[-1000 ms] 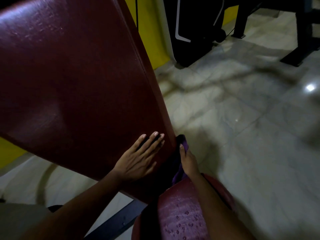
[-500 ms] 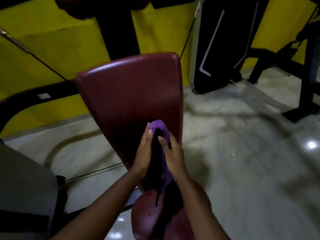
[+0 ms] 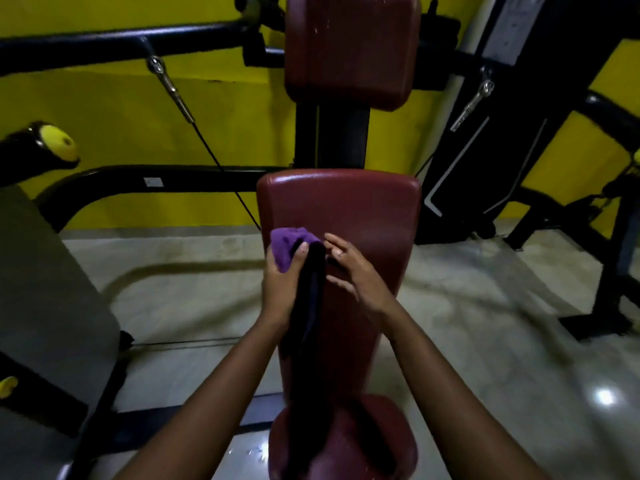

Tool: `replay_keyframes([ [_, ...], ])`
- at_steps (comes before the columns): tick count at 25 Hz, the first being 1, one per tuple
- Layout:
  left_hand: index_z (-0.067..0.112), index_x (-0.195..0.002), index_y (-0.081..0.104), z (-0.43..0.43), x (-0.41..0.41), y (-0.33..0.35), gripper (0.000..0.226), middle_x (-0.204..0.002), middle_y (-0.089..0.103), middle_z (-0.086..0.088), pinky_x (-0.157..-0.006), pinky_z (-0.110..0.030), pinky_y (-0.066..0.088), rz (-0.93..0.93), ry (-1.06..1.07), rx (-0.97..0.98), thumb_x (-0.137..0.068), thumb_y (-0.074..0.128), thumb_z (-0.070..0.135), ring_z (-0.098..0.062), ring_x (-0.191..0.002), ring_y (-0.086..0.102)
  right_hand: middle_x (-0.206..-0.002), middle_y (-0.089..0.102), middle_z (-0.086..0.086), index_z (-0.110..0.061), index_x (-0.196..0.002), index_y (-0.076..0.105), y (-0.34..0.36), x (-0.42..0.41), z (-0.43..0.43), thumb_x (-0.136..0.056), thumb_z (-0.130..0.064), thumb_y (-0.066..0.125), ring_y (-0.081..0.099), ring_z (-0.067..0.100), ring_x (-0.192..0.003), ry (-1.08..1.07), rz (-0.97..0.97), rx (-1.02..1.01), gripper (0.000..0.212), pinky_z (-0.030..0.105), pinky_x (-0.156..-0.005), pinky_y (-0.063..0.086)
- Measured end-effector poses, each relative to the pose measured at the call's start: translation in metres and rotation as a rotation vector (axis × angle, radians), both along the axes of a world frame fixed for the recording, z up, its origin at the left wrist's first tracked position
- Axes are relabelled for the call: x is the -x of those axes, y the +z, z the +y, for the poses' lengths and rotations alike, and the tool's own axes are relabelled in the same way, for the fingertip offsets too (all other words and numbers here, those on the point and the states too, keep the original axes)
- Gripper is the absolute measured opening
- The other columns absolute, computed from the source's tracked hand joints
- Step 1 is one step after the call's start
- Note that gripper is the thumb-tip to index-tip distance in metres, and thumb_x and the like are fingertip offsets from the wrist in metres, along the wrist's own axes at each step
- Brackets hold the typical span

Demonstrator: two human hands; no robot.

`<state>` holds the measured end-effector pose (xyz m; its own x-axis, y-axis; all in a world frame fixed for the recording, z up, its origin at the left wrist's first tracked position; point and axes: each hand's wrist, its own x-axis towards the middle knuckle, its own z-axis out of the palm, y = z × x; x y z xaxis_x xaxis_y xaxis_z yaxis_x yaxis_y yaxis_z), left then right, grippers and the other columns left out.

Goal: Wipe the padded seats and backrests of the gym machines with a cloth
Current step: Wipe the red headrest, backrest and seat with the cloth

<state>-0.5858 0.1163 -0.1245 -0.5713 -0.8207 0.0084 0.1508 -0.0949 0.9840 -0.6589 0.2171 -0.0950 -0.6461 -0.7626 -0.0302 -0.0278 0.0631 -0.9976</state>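
Note:
A dark red padded backrest [image 3: 367,216] stands upright at the centre, with a round red seat [image 3: 367,445] below it and a second red pad [image 3: 349,46] higher up. My left hand [image 3: 282,282] grips a purple cloth [image 3: 285,245] bunched at the top, and the rest of the cloth hangs down dark in front of the backrest. My right hand [image 3: 353,271] is just right of the cloth with its fingers spread loosely, near the hanging part, holding nothing that I can see.
Black machine arms [image 3: 121,43] and cables [image 3: 173,91] cross the yellow wall behind. A grey block [image 3: 45,289] stands at the left, and a black machine frame [image 3: 613,271] at the right. The floor [image 3: 485,341] is glossy pale tile.
The view has pulled back and up, so the whole backrest and the upper pad show. The cloth has passed from my right hand to my left, and my right hand has come off it.

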Motion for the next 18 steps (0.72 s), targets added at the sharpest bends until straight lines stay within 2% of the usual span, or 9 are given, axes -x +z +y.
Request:
replay_keyframes([
  [2, 0.021, -0.127, 0.049, -0.015, 0.0, 0.01, 0.047, -0.122, 0.061, 0.0, -0.097, -0.033, 0.044, -0.036, 0.098, 0.13, -0.086, 0.062, 0.04, -0.017, -0.113, 0.057, -0.125, 0.053, -0.007, -0.023, -0.124, 0.053, 0.004, 0.024, -0.006, -0.092, -0.014, 0.054, 0.048, 0.01, -0.122, -0.098, 0.34, -0.04, 0.033, 0.027, -0.104, 0.037],
  [5, 0.021, -0.14, 0.038, -0.034, 0.021, 0.024, 0.076, -0.135, 0.053, -0.008, -0.102, -0.039, 0.039, -0.101, 0.335, 0.519, -0.077, 0.053, 0.061, -0.026, -0.12, 0.048, -0.139, 0.046, 0.001, -0.019, -0.132, 0.048, 0.014, 0.073, -0.024, -0.09, -0.019, 0.057, 0.037, 0.015, -0.133, -0.11, 0.856, -0.203, 0.042, 0.023, -0.109, 0.025],
  [7, 0.023, -0.143, 0.031, -0.045, 0.053, 0.029, 0.078, -0.131, 0.054, -0.011, -0.091, -0.043, 0.043, -0.276, 0.492, 0.756, -0.077, 0.046, 0.062, -0.033, -0.111, 0.049, -0.149, 0.034, 0.002, -0.021, -0.137, 0.042, 0.018, 0.11, -0.038, -0.092, -0.027, 0.051, 0.025, 0.018, -0.141, -0.109, 1.098, -0.356, 0.046, 0.033, -0.116, 0.018],
  [8, 0.026, -0.143, 0.028, -0.048, 0.07, 0.033, 0.075, -0.13, 0.055, -0.011, -0.086, -0.044, 0.046, -0.353, 0.533, 0.839, -0.079, 0.047, 0.059, -0.034, -0.107, 0.051, -0.15, 0.034, 0.004, -0.02, -0.137, 0.042, 0.018, 0.128, -0.043, -0.093, -0.03, 0.048, 0.025, 0.02, -0.141, -0.105, 1.227, -0.413, 0.046, 0.04, -0.116, 0.018],
  [10, 0.031, -0.141, 0.027, -0.055, 0.102, 0.038, 0.071, -0.128, 0.057, -0.008, -0.082, -0.046, 0.049, -0.508, 0.594, 0.96, -0.078, 0.051, 0.052, -0.033, -0.104, 0.056, -0.144, 0.043, 0.008, -0.017, -0.133, 0.048, 0.015, 0.16, -0.051, -0.09, -0.039, 0.039, 0.038, 0.026, -0.136, -0.07, 1.467, -0.46, 0.05, 0.051, -0.109, 0.028],
  [12, 0.031, -0.138, 0.039, -0.058, 0.131, 0.035, 0.066, -0.126, 0.06, -0.006, -0.087, -0.05, 0.045, -0.698, 0.61, 1.058, -0.077, 0.044, 0.056, -0.031, -0.105, 0.061, -0.141, 0.048, 0.007, -0.02, -0.135, 0.046, 0.01, 0.187, -0.057, -0.087, -0.049, 0.035, 0.046, 0.026, -0.13, 0.003, 1.591, -0.498, 0.057, 0.052, -0.105, 0.034],
  [14, 0.03, -0.133, 0.05, -0.061, 0.152, 0.027, 0.064, -0.128, 0.06, -0.007, -0.1, -0.054, 0.028, -0.805, 0.566, 1.138, -0.078, 0.036, 0.059, -0.031, -0.114, 0.059, -0.143, 0.046, 0.004, -0.025, -0.139, 0.039, 0.003, 0.205, -0.061, -0.087, -0.053, 0.036, 0.046, 0.022, -0.13, 0.033, 1.665, -0.461, 0.06, 0.046, -0.106, 0.029],
  [16, 0.03, -0.131, 0.054, -0.067, 0.158, 0.021, 0.066, -0.129, 0.06, -0.007, -0.105, -0.055, 0.014, -0.825, 0.55, 1.224, -0.078, 0.034, 0.064, -0.032, -0.121, 0.054, -0.142, 0.047, 0.004, -0.024, -0.14, 0.039, -0.002, 0.213, -0.062, -0.088, -0.054, 0.039, 0.047, 0.022, -0.127, 0.027, 1.686, -0.387, 0.06, 0.041, -0.104, 0.031],
  [18, 0.027, -0.123, 0.06, -0.087, 0.152, 0.024, 0.071, -0.121, 0.064, -0.006, -0.105, -0.055, 0.02, -0.841, 0.573, 1.283, -0.076, 0.031, 0.071, -0.031, -0.116, 0.056, -0.141, 0.048, 0.004, -0.023, -0.139, 0.041, -0.005, 0.214, -0.062, -0.088, -0.053, 0.04, 0.048, 0.022, -0.125, 0.006, 1.708, -0.342, 0.06, 0.04, -0.102, 0.033],
])
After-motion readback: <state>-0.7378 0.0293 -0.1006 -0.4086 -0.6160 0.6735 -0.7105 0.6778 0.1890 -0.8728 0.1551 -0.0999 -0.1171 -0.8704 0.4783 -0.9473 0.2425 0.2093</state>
